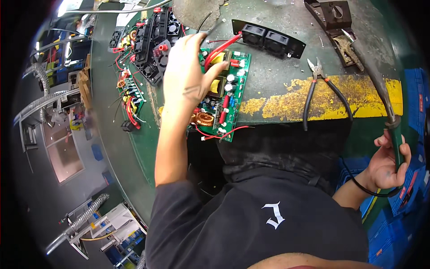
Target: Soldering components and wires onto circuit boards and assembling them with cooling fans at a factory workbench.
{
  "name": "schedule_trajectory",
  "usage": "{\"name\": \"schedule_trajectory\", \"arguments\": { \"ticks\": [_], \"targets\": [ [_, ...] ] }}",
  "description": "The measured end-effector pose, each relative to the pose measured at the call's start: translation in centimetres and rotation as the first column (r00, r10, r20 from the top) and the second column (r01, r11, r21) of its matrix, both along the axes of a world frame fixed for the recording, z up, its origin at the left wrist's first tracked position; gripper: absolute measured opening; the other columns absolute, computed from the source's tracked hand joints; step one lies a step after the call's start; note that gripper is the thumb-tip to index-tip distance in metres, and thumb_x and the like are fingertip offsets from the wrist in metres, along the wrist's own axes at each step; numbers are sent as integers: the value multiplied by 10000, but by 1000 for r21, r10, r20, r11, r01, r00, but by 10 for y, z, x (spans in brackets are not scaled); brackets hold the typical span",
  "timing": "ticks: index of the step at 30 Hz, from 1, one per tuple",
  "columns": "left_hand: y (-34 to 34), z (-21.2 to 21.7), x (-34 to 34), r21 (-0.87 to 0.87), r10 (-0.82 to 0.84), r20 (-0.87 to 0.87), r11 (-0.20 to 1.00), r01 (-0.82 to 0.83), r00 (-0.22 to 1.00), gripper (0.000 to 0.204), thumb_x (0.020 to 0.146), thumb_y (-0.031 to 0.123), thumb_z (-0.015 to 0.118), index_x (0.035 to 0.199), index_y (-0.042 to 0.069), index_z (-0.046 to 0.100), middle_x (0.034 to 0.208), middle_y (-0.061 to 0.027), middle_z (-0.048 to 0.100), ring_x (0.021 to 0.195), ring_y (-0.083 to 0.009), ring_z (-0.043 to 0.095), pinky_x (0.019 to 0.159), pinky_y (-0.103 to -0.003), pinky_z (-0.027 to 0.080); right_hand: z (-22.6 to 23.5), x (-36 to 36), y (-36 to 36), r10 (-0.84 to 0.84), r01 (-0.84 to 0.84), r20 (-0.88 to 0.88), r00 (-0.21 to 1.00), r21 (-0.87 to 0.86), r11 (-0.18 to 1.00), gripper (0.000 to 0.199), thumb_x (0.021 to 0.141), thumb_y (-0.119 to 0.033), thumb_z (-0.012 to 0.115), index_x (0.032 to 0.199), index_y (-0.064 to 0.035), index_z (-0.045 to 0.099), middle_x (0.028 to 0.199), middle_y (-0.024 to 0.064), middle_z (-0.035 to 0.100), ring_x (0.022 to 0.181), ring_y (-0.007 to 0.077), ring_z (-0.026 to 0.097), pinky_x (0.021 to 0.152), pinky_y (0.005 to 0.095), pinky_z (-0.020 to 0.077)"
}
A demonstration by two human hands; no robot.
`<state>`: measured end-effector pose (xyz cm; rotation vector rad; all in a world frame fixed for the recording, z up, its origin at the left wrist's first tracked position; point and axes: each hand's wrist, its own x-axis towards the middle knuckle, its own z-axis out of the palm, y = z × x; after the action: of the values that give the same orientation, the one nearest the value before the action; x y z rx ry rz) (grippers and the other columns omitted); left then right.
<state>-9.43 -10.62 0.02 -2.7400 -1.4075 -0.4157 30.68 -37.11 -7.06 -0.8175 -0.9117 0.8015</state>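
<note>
A dark green table (329, 40), scuffed and worn, carries a band of chipped yellow paint (286, 102) along its near edge. Pliers (317, 74) with dark handles lie across this band, their handles spread toward the edge. At the table's far right stands a rusty metal holder (335, 17). A rounded grey patch (195, 13) shows at the far edge. To the left, a cluster of black fans (144, 47) lies beside loose red wires (130, 106). Blue boxes (380, 240) fill the lower right. Beyond the table's left side are a ribbed silver hose (86, 216), a white workstation (120, 219) and a pinkish panel (65, 157).
</note>
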Motion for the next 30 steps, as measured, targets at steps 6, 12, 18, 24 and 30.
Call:
{"name": "schedule_trajectory", "arguments": {
  "ticks": [6,12,18,24,30],
  "targets": [
    [15,-33,17,-131,169,192,981,-146,967,394,749,167,796,1056,-12,626,1159,-193,628,1097,-374,579,986,-426,461,-5,7,-15,-32,32,-49,998,-2,999,522,1008,-430,373,1310,-86,624,1307,351,606,977,368,687,757,424,533],
    [18,-36,29,256,116,176,954,-159,977,343,774,7,684,1111,-9,621,1147,-216,627,1118,-407,579,1012,-460,455,-7,15,-21,-121,121,-110,987,-10,993,518,1002,-439,378,1296,-90,624,1158,348,684,907,342,704,715,401,543],
    [35,-53,14,212,208,168,947,-241,964,297,908,81,662,1185,-24,641,1110,-228,682,1019,-397,661,900,-442,521,-7,16,-36,-172,172,-158,972,-18,985,509,1013,-446,384,1266,-92,647,1169,340,684,869,331,713,679,383,534],
    [43,-54,10,86,297,305,938,-337,905,306,914,201,729,1112,-26,674,966,-180,718,869,-296,688,823,-376,537,-13,15,-50,-228,229,-141,963,-10,973,506,1015,-441,387,1247,-76,650,1131,331,672,830,323,707,633,374,549],
    [41,-44,19,-222,499,329,866,-447,802,337,827,274,732,931,-44,691,801,-117,700,715,-193,634,721,-331,507,-10,15,-56,-252,250,-137,958,-29,968,509,1014,-446,388,1235,-71,650,1135,323,672,816,318,702,624,368,548]
  ]
}}
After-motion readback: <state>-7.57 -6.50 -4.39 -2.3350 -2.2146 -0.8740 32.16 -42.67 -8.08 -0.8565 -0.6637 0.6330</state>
